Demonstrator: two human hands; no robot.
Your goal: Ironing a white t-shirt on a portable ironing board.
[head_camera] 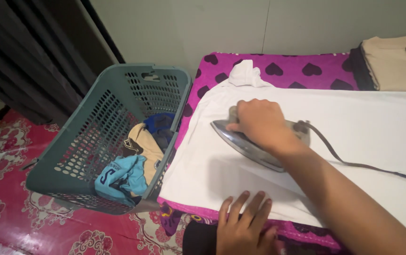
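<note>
Two hands worked on the white garment (354,127); the right hand (259,123) clenched the iron (250,141). The left hand (245,226) lay released, flat on the garment's near edge; a grey laundry basket (94,127) stood beside

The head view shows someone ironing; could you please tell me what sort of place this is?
Most likely a room in a home, set up for ironing laundry. The right hand grips an iron on a white garment, a laundry basket of clothes stands alongside, and folded clothes lie behind.
</note>
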